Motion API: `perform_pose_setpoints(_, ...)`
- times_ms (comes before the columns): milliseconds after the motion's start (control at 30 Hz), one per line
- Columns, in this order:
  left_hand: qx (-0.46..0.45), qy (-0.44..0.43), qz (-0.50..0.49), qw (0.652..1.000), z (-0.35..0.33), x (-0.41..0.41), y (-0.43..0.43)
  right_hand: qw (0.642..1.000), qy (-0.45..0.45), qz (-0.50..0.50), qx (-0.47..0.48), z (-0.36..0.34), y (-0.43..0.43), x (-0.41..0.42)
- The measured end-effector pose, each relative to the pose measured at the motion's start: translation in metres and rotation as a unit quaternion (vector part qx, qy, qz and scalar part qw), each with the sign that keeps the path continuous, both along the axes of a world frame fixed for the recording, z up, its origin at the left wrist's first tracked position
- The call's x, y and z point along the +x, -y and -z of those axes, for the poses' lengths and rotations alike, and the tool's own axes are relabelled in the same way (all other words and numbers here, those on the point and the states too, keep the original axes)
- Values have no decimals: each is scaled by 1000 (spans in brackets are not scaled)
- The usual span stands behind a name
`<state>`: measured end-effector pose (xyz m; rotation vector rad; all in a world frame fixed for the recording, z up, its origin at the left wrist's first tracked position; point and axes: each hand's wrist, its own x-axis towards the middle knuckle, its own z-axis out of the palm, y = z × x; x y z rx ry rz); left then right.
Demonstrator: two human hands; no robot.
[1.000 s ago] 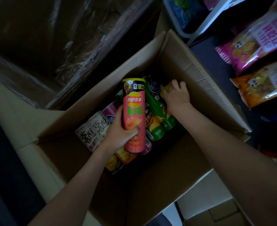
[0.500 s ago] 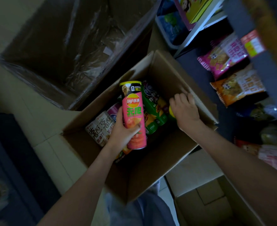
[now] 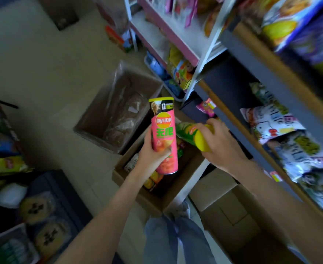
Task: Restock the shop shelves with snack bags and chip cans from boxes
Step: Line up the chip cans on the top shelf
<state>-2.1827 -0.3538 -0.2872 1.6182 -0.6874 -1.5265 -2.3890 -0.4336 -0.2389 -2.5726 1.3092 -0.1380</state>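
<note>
Shop shelves [image 3: 271, 88] are faced; a pink can [image 3: 163, 138] is gripped by the left hand [image 3: 153, 157], a green can [image 3: 192, 137] by the right hand [image 3: 221, 145]. Shelving is judged next, needing a free slot.

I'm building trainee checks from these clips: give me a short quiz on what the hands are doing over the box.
1. True or false: the left hand is empty.
2. The right hand grips: A a bag; B a green can; C nothing.
3. Fill in: more cans lie in the ____ below.
Key: 1 false, it grips the pink can; 2 B; 3 box.
</note>
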Motion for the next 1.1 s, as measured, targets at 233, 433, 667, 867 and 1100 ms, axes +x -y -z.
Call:
perform_pose_setpoints(233,-127,-20,95,987,-151,-36,3,910,318,250,93,-184,-61,-51)
perform_pose_setpoints(433,-212,-57,237,946,-266,-106,-2,824,466,323,3,-316,-128,-125)
perform_pose_setpoints(667,-313,-75,376,869,-383,-232,-58,716,586,363,-110,-427,-240,-238)
perform_pose_setpoints(867,-382,-77,431,814,-442,-370,-160,691,585,383,-181,-489,-361,-341)
perform_pose_setpoints(1100,-447,-88,446,770,-496,-502,-267,683,561,407,-231,-540,-475,-429)
